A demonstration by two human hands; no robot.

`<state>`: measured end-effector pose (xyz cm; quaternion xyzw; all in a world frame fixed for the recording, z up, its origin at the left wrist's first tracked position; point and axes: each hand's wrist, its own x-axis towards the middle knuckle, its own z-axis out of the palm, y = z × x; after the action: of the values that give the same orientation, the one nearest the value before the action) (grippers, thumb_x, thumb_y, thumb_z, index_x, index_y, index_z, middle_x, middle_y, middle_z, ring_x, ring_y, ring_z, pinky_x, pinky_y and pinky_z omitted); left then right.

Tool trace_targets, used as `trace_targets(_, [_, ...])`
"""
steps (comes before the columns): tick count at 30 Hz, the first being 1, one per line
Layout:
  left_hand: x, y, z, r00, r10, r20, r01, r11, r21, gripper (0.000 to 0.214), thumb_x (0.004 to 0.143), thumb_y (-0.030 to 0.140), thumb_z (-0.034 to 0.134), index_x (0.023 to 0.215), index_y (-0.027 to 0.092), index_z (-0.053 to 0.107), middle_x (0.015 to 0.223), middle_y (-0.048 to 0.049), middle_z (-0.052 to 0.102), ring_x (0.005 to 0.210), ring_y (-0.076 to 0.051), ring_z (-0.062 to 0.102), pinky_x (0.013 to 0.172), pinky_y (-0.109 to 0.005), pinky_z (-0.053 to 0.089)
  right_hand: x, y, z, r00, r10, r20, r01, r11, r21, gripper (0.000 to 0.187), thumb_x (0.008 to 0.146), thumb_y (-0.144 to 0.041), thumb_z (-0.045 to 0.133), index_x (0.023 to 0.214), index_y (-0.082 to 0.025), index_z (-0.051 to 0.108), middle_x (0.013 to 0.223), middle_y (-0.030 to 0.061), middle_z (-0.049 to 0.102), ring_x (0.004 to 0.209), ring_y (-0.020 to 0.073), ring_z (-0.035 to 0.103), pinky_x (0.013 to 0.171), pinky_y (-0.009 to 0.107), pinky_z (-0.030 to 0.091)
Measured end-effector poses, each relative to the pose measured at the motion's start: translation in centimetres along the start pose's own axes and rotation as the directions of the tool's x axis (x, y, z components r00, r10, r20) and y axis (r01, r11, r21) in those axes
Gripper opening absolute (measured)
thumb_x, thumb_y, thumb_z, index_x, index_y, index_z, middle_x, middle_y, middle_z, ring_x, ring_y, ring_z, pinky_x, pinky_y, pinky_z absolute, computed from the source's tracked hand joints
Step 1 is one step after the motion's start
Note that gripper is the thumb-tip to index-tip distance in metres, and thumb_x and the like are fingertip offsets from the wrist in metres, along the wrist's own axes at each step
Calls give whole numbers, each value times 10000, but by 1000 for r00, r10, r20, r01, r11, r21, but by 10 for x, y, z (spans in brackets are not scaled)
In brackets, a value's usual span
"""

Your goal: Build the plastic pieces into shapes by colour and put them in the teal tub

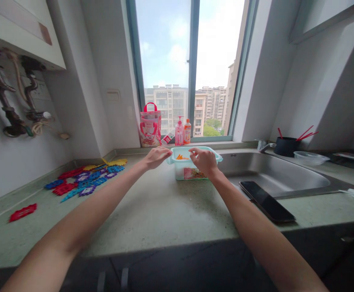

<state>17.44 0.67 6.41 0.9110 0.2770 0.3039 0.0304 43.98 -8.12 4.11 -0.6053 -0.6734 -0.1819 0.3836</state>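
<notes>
A pale green plastic box (185, 169) with a printed label stands on the counter next to the sink; orange pieces show inside it. My left hand (156, 156) rests on the box's left rim and handle, fingers curled. My right hand (205, 161) reaches over the box's right rim, fingertips pinched together above the opening. Whether it holds one of the orange pieces I cannot tell.
Colourful plastic interlocking pieces (86, 179) lie spread at the left, with red ones (22, 212) nearer the edge. A black phone (267, 201) lies by the steel sink (271, 174). A pink bag (150, 126) and bottles (183, 132) stand on the windowsill.
</notes>
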Motion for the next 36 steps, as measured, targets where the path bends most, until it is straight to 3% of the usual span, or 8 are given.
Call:
trace_targets(7, [-114, -41, -41, 981, -20, 194, -25, 973, 228, 533, 1054, 578, 406, 1049, 216, 797, 1055, -84, 792, 995, -229, 699, 940, -339, 482, -1, -8, -8, 992, -7, 129, 27, 988, -151, 469, 1025, -526, 434, 941, -242, 798, 852, 82, 801, 779, 268, 731, 674, 322, 399])
trace_targets(10, [-165, -65, -65, 974, -4, 227, -81, 928, 365, 462, 1049, 521, 450, 969, 236, 804, 986, -80, 791, 1013, -234, 693, 1019, -380, 446, -2, -12, -6, 960, -165, 225, 191, 977, -99, 506, 1053, -518, 372, 976, -247, 792, 898, 80, 807, 821, 261, 738, 682, 313, 407])
trace_targets(14, [-202, -93, -112, 970, -236, 51, 182, 855, 486, 460, 1036, 502, 427, 969, 255, 808, 1026, -65, 799, 1044, -235, 692, 1010, -356, 460, -5, -14, -3, 895, -311, 319, 332, 943, -11, 539, 1070, -564, 333, 1144, -297, 795, 1122, 66, 809, 983, 278, 750, 711, 315, 459])
trace_targets(17, [-213, -110, -144, 843, -508, -176, 512, 658, 552, 435, 1003, 492, 429, 1079, 282, 802, 1076, -61, 804, 1001, -251, 718, 907, -322, 503, -6, -12, -2, 891, -298, 343, 328, 944, -32, 530, 1068, -595, 341, 1298, -337, 743, 1199, 56, 794, 1042, 304, 750, 747, 349, 515])
trace_targets(20, [-222, -123, -161, 709, -668, -227, 635, 465, 617, 419, 957, 484, 459, 1109, 297, 802, 1073, -88, 803, 983, -307, 734, 873, -364, 526, -6, -15, -1, 889, -368, 273, 376, 926, 24, 495, 1072, -552, 381, 1334, -299, 717, 1262, 69, 769, 1125, 315, 727, 861, 416, 563])
trace_targets(25, [-236, -138, -156, 558, -825, -92, 677, 388, 625, 435, 900, 460, 523, 1217, 297, 773, 1207, -114, 774, 1076, -354, 721, 923, -419, 545, -14, -38, 1, 818, -575, 23, 559, 803, 209, 358, 1035, -408, 537, 1311, -255, 705, 1324, 100, 732, 1220, 315, 673, 1061, 520, 527])
trace_targets(31, [-244, -158, -129, 773, -634, -21, 555, 660, 506, 521, 1016, 465, 356, 1344, 251, 699, 1445, -68, 657, 1352, -241, 579, 1187, -352, 393, -38, -72, 9, 719, -694, -38, 645, 645, 411, 279, 994, -233, 595, 1235, -300, 718, 1275, 71, 749, 1152, 275, 691, 1012, 491, 561])
trace_targets(36, [-245, -161, -103, 689, -704, -171, 717, 629, 299, 614, 1038, 551, 342, 1525, 228, 530, 1646, -108, 440, 1571, -302, 308, 1282, -488, 246, -53, -89, 17, 668, -744, -24, 639, 556, 531, 317, 971, -181, 611, 1243, -305, 716, 1252, 66, 753, 1157, 260, 686, 968, 450, 591])
